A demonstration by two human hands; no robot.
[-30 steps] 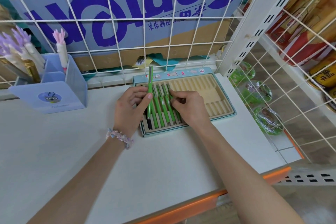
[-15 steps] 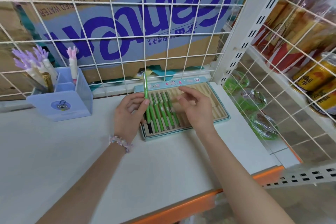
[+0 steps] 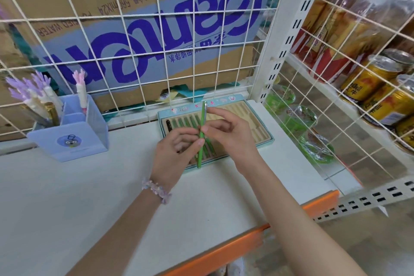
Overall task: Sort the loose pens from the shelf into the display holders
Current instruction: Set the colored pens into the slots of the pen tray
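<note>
A green pen (image 3: 202, 125) stands nearly upright above a flat teal display tray (image 3: 259, 129) with beige slots. My left hand (image 3: 177, 154) pinches the pen near its middle, and my right hand (image 3: 228, 136) pinches it just above, its other fingers spread. Several green pens (image 3: 186, 121) lie in the tray's left slots, partly hidden behind my hands. A dark pen (image 3: 168, 123) fills the leftmost slot. The right slots hold nothing.
A lilac pen holder (image 3: 69, 139) with flower-topped pens stands at the left on the white shelf (image 3: 89, 197). A wire grid (image 3: 143, 56) backs the shelf, with a cardboard box behind it. Green cups (image 3: 298, 119) and yellow cans (image 3: 369, 83) sit beyond the right grid.
My left hand lifted the green pen off the tray's left side and brought it toward the middle. My right hand left the slotted pens and took hold of it. The view tilted up.
</note>
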